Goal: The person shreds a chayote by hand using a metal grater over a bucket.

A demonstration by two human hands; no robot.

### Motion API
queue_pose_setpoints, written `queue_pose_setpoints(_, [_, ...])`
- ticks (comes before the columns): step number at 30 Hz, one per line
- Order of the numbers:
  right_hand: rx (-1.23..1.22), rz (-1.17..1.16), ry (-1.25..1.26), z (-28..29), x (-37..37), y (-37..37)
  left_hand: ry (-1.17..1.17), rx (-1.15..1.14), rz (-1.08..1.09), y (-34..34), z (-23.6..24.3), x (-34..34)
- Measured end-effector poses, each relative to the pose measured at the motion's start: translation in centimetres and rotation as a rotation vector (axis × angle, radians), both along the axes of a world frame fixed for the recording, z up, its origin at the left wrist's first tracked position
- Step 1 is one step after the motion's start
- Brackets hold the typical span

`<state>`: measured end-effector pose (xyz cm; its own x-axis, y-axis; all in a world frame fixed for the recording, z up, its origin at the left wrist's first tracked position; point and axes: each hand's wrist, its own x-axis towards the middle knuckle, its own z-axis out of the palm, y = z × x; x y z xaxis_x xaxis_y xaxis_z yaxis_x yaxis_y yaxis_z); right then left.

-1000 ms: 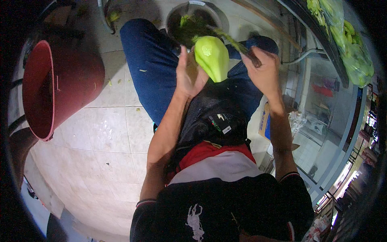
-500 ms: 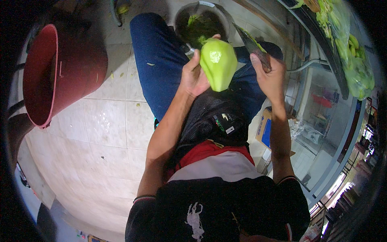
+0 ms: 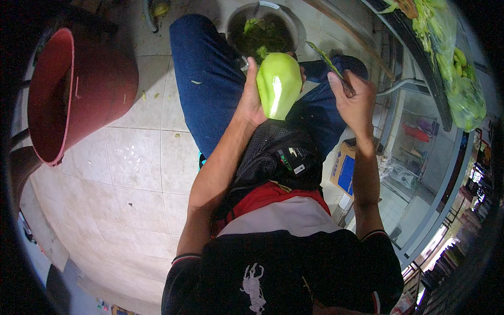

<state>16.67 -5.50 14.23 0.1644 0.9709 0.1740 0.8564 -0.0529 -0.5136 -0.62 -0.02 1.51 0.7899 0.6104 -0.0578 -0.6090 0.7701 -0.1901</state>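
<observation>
My left hand (image 3: 253, 102) is wrapped round a smooth, pale green papaya (image 3: 281, 86), with the thumb along its left side and fingertips showing at its right edge. The fruit's surface looks peeled and shiny. In my right hand (image 3: 356, 102) is a knife (image 3: 326, 59), gripped by its dark handle. Its narrow blade points up and to the left, apart from the papaya, and carries green bits. Past the papaya, between my legs, a round grey bucket (image 3: 300, 39) holds dark green peelings.
A large red bin (image 3: 107, 84) lies tilted on the tiled floor (image 3: 136, 152) at my left. Clear bags of green produce (image 3: 467, 89) hang over the glass cabinet (image 3: 415, 149) at the right. A blue and white box (image 3: 345, 170) stands by my right forearm.
The papaya has turned in my left hand and shifted slightly left. The knife has rotated, so its blade now looks thinner. My right hand has stayed nearly in place.
</observation>
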Motion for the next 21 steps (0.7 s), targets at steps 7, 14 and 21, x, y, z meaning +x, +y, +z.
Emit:
queue_pose_setpoints(7, [-0.051, 0.007, -0.032, 0.5, -0.1, 0.1, 0.304, 0.167, -0.014, -1.0, -1.7, 0.5])
queue_pose_setpoints(14, [-0.027, 0.228, -0.262, 0.3, 1.3, -0.4, 0.592, 0.505, 0.004, -0.9, 0.5, 0.1])
queue_pose_setpoints(21, [-0.112, 0.473, -0.539, 2.7, -0.4, -1.2, 0.802, 0.811, 0.267, -1.8, -0.1, 1.6])
